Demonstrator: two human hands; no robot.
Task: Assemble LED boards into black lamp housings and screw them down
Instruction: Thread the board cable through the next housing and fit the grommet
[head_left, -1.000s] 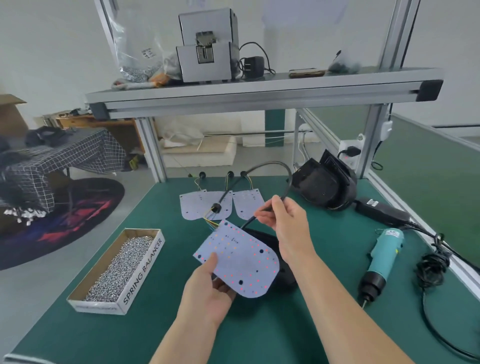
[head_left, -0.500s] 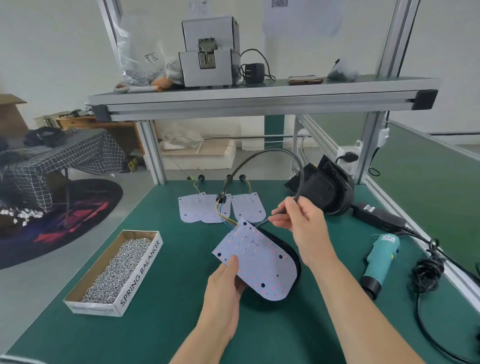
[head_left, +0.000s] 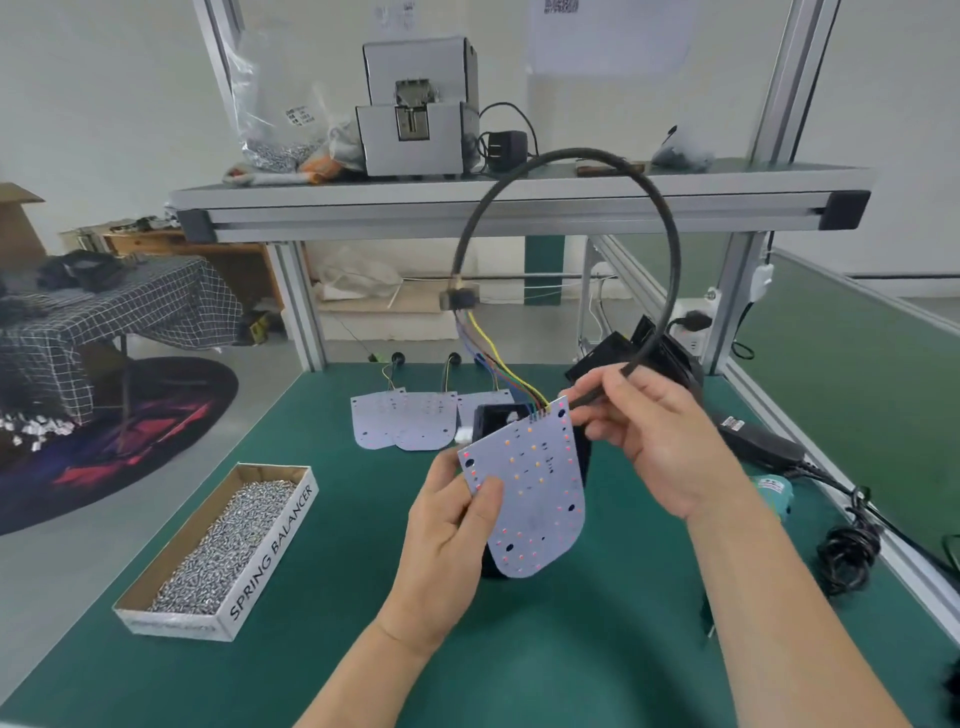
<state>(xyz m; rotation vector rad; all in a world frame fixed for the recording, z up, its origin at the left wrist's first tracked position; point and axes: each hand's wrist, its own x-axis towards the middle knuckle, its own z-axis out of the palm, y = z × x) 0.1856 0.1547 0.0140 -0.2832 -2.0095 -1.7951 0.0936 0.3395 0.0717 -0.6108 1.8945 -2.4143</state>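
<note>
Over the green bench top (head_left: 311, 649), we hold an LED board (head_left: 535, 493) up in the air, tilted, with its dotted face toward us. Our left hand (head_left: 447, 525) pinches its lower left edge, thumb on the face and fingers curled behind. Our right hand (head_left: 649, 447) pinches a black cable (head_left: 670, 249) between thumb and forefinger, just beside the board's top right corner. That cable arcs high and comes down to a small fitting, from which coloured wires (head_left: 498, 364) run to the board's top edge. Just behind the board a black lamp housing (head_left: 493, 418) stands mostly hidden. Farther back lie spare boards (head_left: 400, 421) flat on the bench. We see a cardboard box of screws (head_left: 218, 551) to the left, and a teal electric screwdriver (head_left: 774, 491) to the right, partly hidden by our right forearm. More black housings (head_left: 675, 353) sit at the back right.
</note>
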